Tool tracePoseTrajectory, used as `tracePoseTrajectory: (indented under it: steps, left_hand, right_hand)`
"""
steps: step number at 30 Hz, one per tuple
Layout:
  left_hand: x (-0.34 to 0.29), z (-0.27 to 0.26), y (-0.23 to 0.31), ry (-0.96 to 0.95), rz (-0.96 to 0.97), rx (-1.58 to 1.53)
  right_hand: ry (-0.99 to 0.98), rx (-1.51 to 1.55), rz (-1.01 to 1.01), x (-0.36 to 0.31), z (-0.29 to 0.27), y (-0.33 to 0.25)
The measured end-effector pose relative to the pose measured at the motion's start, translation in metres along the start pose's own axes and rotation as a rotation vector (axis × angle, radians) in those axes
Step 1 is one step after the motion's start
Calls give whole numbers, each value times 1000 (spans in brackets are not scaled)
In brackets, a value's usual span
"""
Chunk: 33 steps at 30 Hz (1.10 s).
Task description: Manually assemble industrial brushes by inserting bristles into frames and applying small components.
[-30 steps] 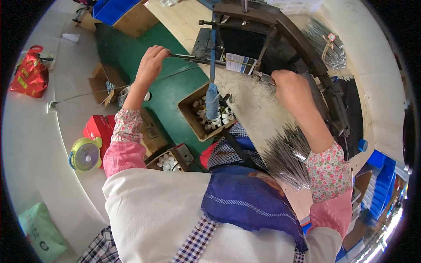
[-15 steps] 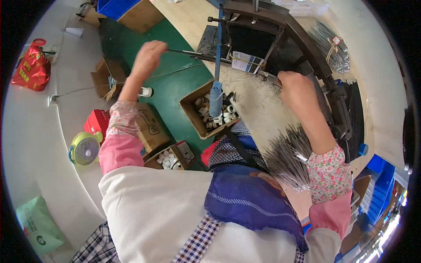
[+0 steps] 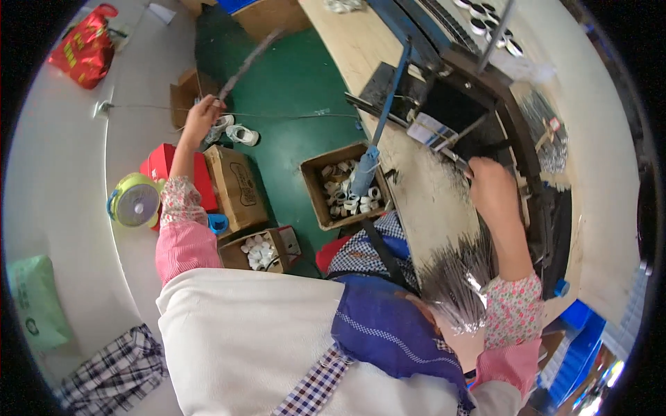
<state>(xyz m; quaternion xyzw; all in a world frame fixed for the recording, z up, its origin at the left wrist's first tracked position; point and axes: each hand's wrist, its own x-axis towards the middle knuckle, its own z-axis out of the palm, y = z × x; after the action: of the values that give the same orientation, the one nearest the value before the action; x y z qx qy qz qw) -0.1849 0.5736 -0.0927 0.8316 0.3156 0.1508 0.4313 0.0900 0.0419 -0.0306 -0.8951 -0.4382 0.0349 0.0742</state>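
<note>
My left hand (image 3: 202,119), stretched out over the floor side, is closed on the end of a long, thin grey strip (image 3: 250,62). The strip is smeared by motion and slants up and away, clear of the bench. My right hand (image 3: 492,184) is closed round a short flat metal bar (image 3: 456,161) beside the dark metal bench machine (image 3: 454,104). A white printed paper (image 3: 431,130) is strapped to the machine next to that bar. A blue lever (image 3: 392,93) with a cloth-wrapped grip (image 3: 364,173) stands in front. Below my right forearm lies a bundle of thin metal rods (image 3: 454,284).
A carton of white and dark rings (image 3: 312,197) stands under the bench edge; a smaller carton of white pieces (image 3: 232,256) is nearer. A brown carton (image 3: 236,187), red box (image 3: 201,180) and green fan (image 3: 135,201) sit left. Another wire bundle (image 3: 541,132) lies behind the machine.
My left hand has moved left and nearer, drawing the thin strip away from the machine. My right hand stays by the machine on the metal bar. The whole view has shifted.
</note>
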Motion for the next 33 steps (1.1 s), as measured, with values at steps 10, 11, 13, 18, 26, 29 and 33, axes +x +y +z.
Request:
tracePoseTrajectory:
  steps: [10,11,13,18,26,29,33]
  left_hand:
    - [-106,21,47,-196,-167,-248]
    - [-113,20,50,-205,-173,-257]
    - [-126,20,52,-201,-151,-267]
    - [-150,25,63,-184,-109,-223]
    - [-178,59,138,73,524,91]
    - [-179,65,153,72,583,120]
    - [-177,69,157,52,615,174]
  right_hand:
    - [-99,-26,31,0,-14,-11]
    - [-92,-34,21,-1,-15,-12]
    - [-16,-41,11,-6,-19,-12]
    - [226,56,-37,-25,-37,-26]
    - [96,713,34,-53,-57,-59]
    - [63,897,39,-57,-47,-55]
    - [53,924,29,-65,-50,-58]
